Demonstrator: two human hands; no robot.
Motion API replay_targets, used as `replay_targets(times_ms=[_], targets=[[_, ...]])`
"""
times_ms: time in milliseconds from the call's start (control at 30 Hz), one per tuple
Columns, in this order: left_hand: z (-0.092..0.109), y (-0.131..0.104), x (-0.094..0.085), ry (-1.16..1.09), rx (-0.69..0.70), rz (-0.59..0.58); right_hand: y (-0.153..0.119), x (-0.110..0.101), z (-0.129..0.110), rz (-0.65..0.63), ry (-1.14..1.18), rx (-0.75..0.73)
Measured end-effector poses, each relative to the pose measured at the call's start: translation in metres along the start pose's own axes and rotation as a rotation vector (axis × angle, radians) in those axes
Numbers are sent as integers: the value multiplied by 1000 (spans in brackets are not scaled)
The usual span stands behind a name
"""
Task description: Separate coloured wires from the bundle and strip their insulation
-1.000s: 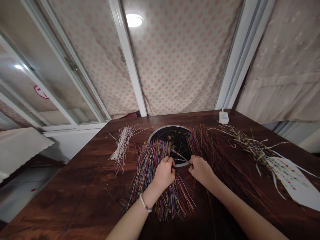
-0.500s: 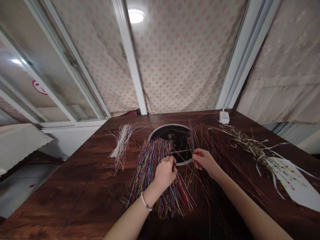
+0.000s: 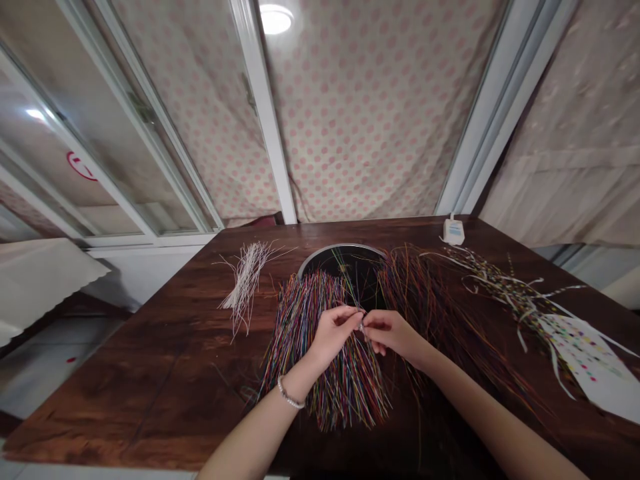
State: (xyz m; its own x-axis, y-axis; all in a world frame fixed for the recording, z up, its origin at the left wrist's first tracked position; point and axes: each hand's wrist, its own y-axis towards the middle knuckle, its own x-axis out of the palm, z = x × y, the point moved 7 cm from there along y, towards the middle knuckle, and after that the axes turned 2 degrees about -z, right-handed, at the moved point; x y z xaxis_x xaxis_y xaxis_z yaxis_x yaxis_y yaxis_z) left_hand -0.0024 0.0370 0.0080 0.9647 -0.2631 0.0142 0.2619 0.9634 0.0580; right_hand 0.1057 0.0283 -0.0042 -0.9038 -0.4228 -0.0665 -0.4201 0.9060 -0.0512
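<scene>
My left hand (image 3: 333, 333) and my right hand (image 3: 395, 335) meet fingertip to fingertip, both closed in a pinch on a few thin strands. Greenish strands (image 3: 349, 275) run up from the fingers across a round black tray (image 3: 327, 257) with a grey rim. Under my left hand spreads a thick bundle of multicoloured strands (image 3: 295, 333), partly hidden by that hand and wrist. To the right, beside my right forearm, lies a looser bundle of reddish-brown strands (image 3: 440, 307). Exactly how the strands pass between my fingers is too small to tell.
A bunch of white strands (image 3: 246, 280) lies on the dark wooden table (image 3: 165, 333) at the left. On the right are dotted ribbons (image 3: 505, 287) and a white sheet with coloured dots (image 3: 590, 363). A small white box (image 3: 453, 231) stands near the back edge, before a curtained window.
My hands were apart with a strand stretched between them; now they have come together at the fingertips. Greenish strands now stand up over the tray. The view has shifted slightly.
</scene>
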Motion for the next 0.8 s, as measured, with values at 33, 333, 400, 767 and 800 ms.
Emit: replay_targets(times_ms=[33,333,400,767,800], targets=[[-1,0,0,-10,-18,-3,0,0,0,5,9,-1],[2,-2,0,-55,-25,-36,2,-2,7,-23,113,32],[3,-3,1,-42,-29,-57,1,-3,6,-17,102,0],[-7,-2,0,-88,-125,-51,0,-9,-4,94,-21,-117],[-8,-2,0,-92,-126,-56,0,-8,-5,97,-17,-122]])
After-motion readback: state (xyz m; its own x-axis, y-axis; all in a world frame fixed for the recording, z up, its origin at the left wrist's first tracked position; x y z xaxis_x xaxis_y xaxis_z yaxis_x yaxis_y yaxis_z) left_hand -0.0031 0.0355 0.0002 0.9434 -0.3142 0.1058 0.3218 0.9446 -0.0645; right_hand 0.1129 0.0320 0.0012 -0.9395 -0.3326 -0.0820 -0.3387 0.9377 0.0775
